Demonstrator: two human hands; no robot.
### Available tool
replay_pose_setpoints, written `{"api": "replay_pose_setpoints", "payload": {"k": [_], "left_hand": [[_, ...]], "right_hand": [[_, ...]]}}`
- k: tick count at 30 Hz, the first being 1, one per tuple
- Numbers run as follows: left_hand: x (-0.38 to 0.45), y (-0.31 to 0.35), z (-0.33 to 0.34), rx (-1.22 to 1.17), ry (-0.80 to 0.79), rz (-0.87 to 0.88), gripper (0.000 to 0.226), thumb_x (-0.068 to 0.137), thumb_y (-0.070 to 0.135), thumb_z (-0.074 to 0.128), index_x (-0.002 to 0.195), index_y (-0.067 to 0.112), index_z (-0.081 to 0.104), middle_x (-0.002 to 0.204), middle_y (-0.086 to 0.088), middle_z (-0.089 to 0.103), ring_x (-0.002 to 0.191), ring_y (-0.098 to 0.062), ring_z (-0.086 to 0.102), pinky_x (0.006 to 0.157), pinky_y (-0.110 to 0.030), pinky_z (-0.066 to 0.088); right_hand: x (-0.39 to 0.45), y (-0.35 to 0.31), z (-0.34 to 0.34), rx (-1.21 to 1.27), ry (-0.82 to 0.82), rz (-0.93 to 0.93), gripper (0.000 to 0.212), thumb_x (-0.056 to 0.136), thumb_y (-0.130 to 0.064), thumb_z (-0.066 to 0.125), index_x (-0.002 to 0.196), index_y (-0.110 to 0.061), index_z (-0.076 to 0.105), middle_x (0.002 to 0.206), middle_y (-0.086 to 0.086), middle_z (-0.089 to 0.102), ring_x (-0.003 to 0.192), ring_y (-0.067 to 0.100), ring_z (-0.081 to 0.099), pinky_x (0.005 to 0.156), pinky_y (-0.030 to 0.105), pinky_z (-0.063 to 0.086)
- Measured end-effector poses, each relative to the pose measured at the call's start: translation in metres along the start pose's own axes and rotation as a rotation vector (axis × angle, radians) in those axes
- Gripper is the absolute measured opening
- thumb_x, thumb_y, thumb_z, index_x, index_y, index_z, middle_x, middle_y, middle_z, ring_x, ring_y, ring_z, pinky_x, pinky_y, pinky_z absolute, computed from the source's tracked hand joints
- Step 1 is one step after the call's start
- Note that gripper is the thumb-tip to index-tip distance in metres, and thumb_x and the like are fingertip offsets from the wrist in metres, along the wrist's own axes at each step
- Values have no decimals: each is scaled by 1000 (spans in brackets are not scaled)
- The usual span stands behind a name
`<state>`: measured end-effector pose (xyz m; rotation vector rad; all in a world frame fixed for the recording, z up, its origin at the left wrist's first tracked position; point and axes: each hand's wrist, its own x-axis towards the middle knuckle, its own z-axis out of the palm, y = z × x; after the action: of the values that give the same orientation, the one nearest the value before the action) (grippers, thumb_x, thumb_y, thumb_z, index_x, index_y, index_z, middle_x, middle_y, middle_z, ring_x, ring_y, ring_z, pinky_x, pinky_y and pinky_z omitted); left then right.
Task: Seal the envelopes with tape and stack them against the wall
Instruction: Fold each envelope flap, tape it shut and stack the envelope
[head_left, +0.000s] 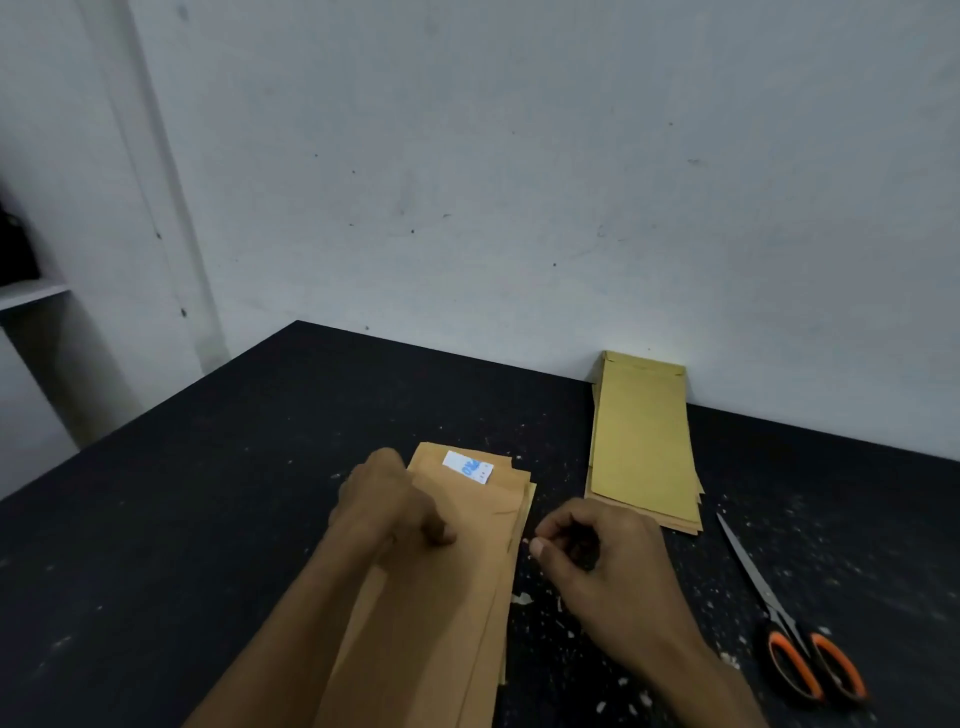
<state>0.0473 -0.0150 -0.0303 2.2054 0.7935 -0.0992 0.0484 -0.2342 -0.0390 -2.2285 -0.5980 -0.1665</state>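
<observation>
Left hand (387, 506) presses envelopes (467, 561); right hand (597, 551) curled beside.

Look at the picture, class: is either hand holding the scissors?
No: the scissors lie alone on the table, right of the right hand.

two bare forearms, no sleeves, short fingernails

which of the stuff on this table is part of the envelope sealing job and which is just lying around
Part of the job:
- near pile of brown envelopes, left hand resting on it
- white-and-blue tape piece on its top envelope
- envelope stack against the wall
- scissors, probably for tape

Lying about:
- paper scraps
- dark object on the shelf
</observation>
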Motion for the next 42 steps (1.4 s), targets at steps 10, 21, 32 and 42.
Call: {"api": "replay_pose_setpoints", "payload": {"k": [10, 21, 32, 42], "left_hand": [[-1, -18, -6, -213, 223, 256, 18, 68, 2, 87, 73, 10, 72, 73, 0, 69, 71, -10, 64, 58, -18, 44], [-29, -7, -40, -412, 73, 510, 8, 88, 7, 70, 91, 13, 73, 85, 1, 77, 80, -8, 73, 68, -21, 56], [-81, 28, -59, -482, -149, 664, 16, 83, 11, 72, 98, 15, 76, 91, 2, 78, 86, -13, 74, 79, -23, 59], [-102, 43, -64, -537, -219, 698, 16, 83, 7, 70, 95, 16, 77, 88, 1, 78, 82, -12, 75, 68, -16, 56]], "right_hand": [[1, -10, -11, 67, 6, 16, 18, 82, -14, 78, 74, -28, 71, 74, -19, 68, 70, 5, 64, 63, 22, 54], [6, -26, -21, 161, 170, 33, 19, 81, -12, 79, 79, -29, 72, 78, -17, 70, 80, 0, 65, 68, 17, 54], [22, -68, -78, 493, -38, 86, 19, 94, -15, 65, 110, -23, 69, 71, 14, 75, 72, 22, 71, 62, 30, 53], [20, -71, -98, 836, -92, 269, 45, 59, -7, 81, 104, -6, 74, 68, 18, 71, 56, 20, 67, 53, 23, 53]]}}
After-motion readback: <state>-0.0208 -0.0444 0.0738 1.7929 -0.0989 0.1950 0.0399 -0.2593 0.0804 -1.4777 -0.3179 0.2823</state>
